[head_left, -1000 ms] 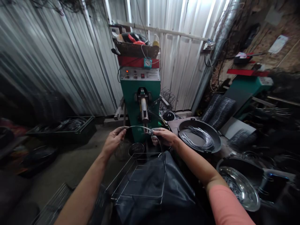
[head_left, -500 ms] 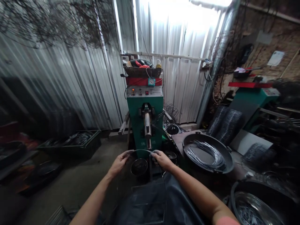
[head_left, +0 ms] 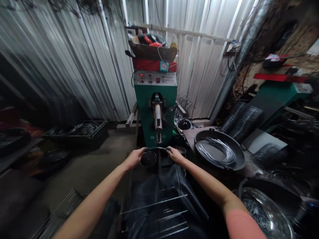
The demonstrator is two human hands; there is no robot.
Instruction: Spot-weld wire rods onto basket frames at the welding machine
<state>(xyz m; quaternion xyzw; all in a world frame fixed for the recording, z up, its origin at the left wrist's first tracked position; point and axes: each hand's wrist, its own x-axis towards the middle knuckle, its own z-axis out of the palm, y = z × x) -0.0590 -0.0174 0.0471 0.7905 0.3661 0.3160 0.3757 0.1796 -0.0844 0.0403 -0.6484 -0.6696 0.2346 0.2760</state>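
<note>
A thin curved wire (head_left: 156, 148) spans between my two hands, just below the electrode tip of the green machine (head_left: 144, 99). My left hand (head_left: 134, 158) pinches its left end, and my right hand (head_left: 175, 154) pinches the right end. Below the wire stands a small round dark container (head_left: 148, 159). A wire frame with several straight rods (head_left: 159, 201) lies over the dark cloth (head_left: 147, 186) on my lap; its lower part blurs into the dark.
At the right, a black pan (head_left: 240, 159) holds a coil of wires (head_left: 221, 156). Nearer, a metal bowl (head_left: 284, 220) contains small metal pieces. A green bin (head_left: 99, 134) stands at the left, and stacked wire parts (head_left: 245, 124) lean near a second green machine (head_left: 274, 94).
The view has tilted down, so the machine appears higher. Both hands still hold the wire, now slightly farther apart. More of the rods over my lap shows.
</note>
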